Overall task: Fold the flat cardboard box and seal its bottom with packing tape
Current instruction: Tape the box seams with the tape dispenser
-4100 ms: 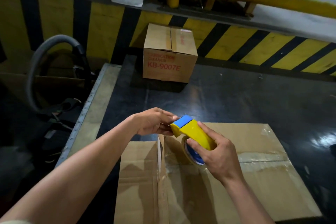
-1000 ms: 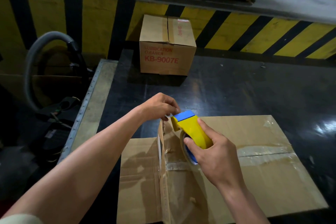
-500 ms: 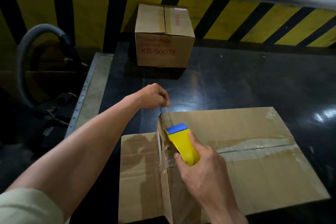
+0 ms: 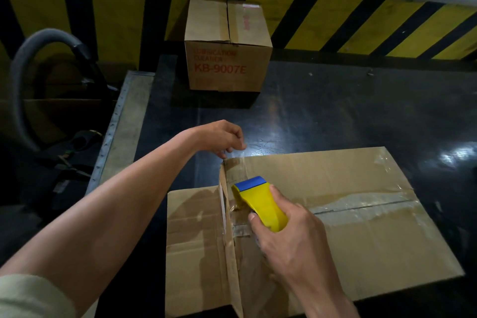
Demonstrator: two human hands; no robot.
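A brown cardboard box (image 4: pixel 348 235) lies on the dark table with its taped flaps facing up and one flap (image 4: pixel 193 248) sticking out to the left. My right hand (image 4: pixel 291 245) grips a yellow tape dispenser (image 4: pixel 260 201) with a blue front edge, pressed on the box near its left seam. Clear tape (image 4: pixel 233 170) runs from the dispenser to the box's far left corner. My left hand (image 4: pixel 222 138) pinches the tape end just beyond that corner, fingers closed.
A sealed box (image 4: pixel 227 46) printed KB-9007E stands at the back of the dark table (image 4: pixel 335 116). A yellow-and-black striped wall (image 4: pixel 361 26) runs behind. Left of the table's metal edge (image 4: pixel 121 131), a grey hose (image 4: pixel 28 59) loops over dark clutter.
My right hand has drawn the dispenser back toward me along the box's left seam, laying tape. My left hand has stayed at the far corner holding the tape end.
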